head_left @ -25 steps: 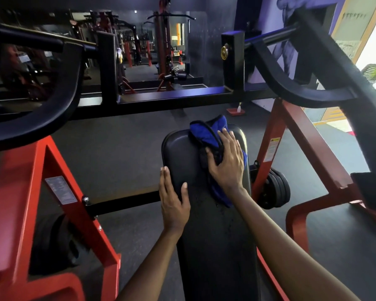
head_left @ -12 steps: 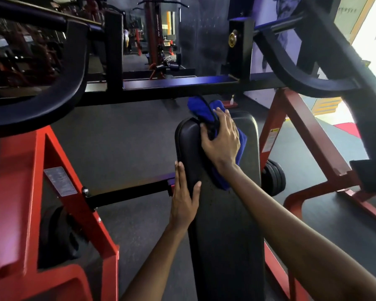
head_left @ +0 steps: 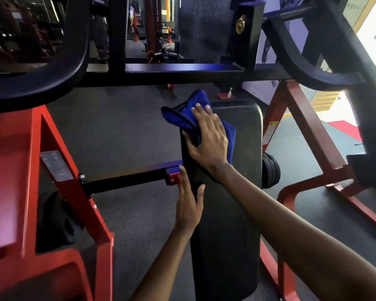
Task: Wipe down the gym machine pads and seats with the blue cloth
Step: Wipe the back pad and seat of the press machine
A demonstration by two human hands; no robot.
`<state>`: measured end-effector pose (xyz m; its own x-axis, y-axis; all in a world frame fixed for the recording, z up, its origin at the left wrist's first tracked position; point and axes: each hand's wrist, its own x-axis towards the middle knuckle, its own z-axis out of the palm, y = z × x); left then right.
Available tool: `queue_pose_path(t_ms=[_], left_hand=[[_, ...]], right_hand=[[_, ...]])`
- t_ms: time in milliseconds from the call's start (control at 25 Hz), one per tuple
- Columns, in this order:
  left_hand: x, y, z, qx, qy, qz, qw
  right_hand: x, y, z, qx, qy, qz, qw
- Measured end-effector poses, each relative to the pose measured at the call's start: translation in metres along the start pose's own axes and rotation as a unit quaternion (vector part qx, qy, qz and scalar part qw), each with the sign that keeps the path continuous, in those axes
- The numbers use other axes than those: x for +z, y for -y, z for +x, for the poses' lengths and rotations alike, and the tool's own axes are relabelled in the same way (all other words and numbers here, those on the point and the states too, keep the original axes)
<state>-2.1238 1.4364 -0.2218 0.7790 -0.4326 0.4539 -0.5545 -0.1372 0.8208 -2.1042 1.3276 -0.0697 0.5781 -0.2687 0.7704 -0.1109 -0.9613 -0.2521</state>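
One cloth (head_left: 189, 111), one pad (head_left: 224, 246), two hands. The right hand (head_left: 208, 140) presses the cloth flat on the pad's top left corner, fingers straight and spread. It has slid left since a moment ago. The left hand (head_left: 188, 205) stays flat on the pad's left edge, holding nothing. Two frame stickers (head_left: 56, 166) (head_left: 271, 130), both unreadable.

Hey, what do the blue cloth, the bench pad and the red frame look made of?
Blue cloth: soft napped fabric, perhaps microfibre; it bunches into folds. Bench pad: black vinyl-like cover, smooth with dull sheen. Red frame: painted metal, probably steel; glossy, bolted.
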Motion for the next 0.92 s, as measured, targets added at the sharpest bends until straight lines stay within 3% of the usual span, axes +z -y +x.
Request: queue_pose_path(t_ms=[120, 200, 240, 360, 480, 760, 920], left_hand=[[-0.001, -0.001, 0.001, -0.015, 0.008, -0.002, 1.000], [-0.004, -0.004, 0.001, -0.023, 0.012, -0.010, 1.000], [-0.006, -0.006, 0.001, -0.020, 0.011, -0.016, 1.000], [-0.012, -0.014, 0.012, 0.013, 0.007, -0.016, 1.000], [-0.017, -0.026, 0.042, 0.063, -0.010, 0.004, 0.998], [-0.026, -0.057, 0.116, 0.129, -0.078, 0.085, 0.985], [-0.028, -0.067, 0.134, 0.124, -0.085, 0.160, 0.976]], right_hand=[[-0.012, -0.020, -0.010, -0.144, 0.075, -0.029, 0.986], [-0.026, -0.046, -0.007, -0.193, 0.117, -0.048, 0.973], [-0.032, -0.058, -0.003, -0.176, 0.114, -0.038, 0.977], [-0.037, -0.078, -0.013, -0.019, 0.026, 0.031, 0.999], [-0.021, -0.058, -0.040, 0.131, -0.048, 0.051, 0.989], [-0.023, -0.069, 0.011, 0.098, -0.073, 0.073, 0.990], [-0.023, -0.089, 0.001, 0.190, -0.140, 0.094, 0.967]])
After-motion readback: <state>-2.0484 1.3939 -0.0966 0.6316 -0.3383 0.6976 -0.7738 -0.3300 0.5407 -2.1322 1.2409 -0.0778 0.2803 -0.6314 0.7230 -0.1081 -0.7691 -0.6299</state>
